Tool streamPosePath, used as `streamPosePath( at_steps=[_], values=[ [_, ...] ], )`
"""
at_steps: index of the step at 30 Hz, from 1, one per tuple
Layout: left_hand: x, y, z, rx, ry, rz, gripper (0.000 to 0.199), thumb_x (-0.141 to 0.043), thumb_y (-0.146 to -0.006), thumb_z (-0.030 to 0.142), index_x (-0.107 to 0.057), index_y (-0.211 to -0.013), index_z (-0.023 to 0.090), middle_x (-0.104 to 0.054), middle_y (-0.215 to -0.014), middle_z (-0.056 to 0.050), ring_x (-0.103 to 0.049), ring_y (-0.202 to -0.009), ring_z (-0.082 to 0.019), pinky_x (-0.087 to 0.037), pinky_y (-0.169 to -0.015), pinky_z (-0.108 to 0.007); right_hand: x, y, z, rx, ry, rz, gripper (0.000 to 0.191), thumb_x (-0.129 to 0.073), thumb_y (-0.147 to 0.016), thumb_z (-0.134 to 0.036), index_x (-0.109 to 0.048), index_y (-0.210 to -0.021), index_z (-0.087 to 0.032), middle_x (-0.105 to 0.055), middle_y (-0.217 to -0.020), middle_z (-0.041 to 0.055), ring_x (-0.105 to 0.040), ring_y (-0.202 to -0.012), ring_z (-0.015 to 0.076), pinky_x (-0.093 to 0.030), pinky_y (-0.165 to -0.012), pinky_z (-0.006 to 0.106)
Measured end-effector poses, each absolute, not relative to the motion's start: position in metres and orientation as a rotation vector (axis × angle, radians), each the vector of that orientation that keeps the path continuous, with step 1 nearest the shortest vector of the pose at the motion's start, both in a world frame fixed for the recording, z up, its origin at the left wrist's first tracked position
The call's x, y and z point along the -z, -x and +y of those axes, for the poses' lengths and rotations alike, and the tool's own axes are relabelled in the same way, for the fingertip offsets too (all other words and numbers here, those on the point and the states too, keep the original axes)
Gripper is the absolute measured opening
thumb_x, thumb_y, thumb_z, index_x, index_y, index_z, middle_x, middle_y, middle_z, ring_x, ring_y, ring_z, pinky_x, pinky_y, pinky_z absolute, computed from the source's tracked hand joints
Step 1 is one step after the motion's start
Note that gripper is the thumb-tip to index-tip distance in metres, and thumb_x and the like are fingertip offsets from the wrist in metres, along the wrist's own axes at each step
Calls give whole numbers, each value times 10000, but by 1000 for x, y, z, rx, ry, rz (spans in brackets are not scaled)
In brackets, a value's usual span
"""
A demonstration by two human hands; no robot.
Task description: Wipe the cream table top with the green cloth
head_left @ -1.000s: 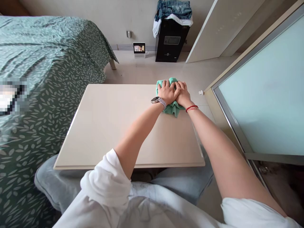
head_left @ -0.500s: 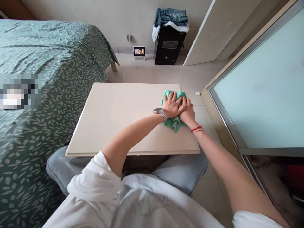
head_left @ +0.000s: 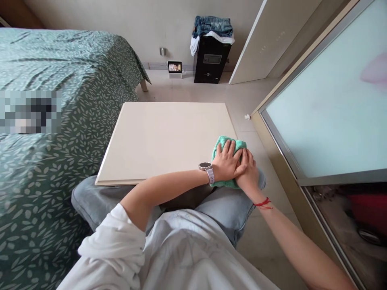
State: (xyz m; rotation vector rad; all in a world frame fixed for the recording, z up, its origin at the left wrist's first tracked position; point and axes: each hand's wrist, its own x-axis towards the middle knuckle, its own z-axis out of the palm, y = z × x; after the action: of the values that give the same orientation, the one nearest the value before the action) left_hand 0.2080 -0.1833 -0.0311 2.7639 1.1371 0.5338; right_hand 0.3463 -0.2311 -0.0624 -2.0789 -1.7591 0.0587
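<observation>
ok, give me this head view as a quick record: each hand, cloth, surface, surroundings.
left_hand: left hand, fingers spread on the cloth; watch at wrist
right_hand: right hand, against the left, on the cloth; red bracelet at wrist
cloth: green cloth, under both hands, at the near right corner of the tabletop
surface: pale tabletop
far_side: black box with folded jeans on top; small screen on floor
left_side: bed, leaf-patterned cover
right_side: frosted panel

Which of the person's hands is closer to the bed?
Left. The left hand lies on the green cloth, across the table from the bed; the right hand is beside it, on the side farther from the bed.
</observation>
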Motion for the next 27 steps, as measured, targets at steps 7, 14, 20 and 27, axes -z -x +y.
streamPosePath(
  at_steps=[7,14,20,27],
  values=[
    [31,-174,-237,-489,-2769,1147,798,-522,-1096,601,-552,-1722,106,-468,-1798,-283,-438,-1684,-483,-428,-1313,-709,63,-316,-287,34,2130,-1887,739,-371,-1106,-364,-411,-1806,-132,-471,-1803,260,-402,-1693,513,-413,-1332,753],
    [28,-160,-220,-391,-2671,1294,807,-470,-1115,536,-487,-1738,24,-412,-1816,-310,-372,-1723,-480,-391,-1353,-707,64,-319,-246,42,1844,-2230,735,-435,-1070,-315,-479,-1773,-106,-503,-1794,244,-326,-1738,501,-352,-1377,749],
    [13,-159,-122,-338,-2559,1396,739,-445,-1142,458,-462,-1738,21,-371,-1845,-302,-318,-1748,-458,-325,-1385,-703,55,-317,-128,-37,1799,-2288,727,-482,-1061,-318,-498,-1734,-44,-457,-1818,256,-290,-1752,480,-335,-1392,719],
    [1,-152,-18,-318,-2499,1495,679,-408,-1172,404,-462,-1744,43,-356,-1865,-269,-300,-1761,-412,-281,-1417,-647,40,-299,-6,-128,1887,-2259,719,-410,-1092,-293,-431,-1766,-42,-388,-1855,262,-264,-1761,474,-291,-1398,727]
  ],
)
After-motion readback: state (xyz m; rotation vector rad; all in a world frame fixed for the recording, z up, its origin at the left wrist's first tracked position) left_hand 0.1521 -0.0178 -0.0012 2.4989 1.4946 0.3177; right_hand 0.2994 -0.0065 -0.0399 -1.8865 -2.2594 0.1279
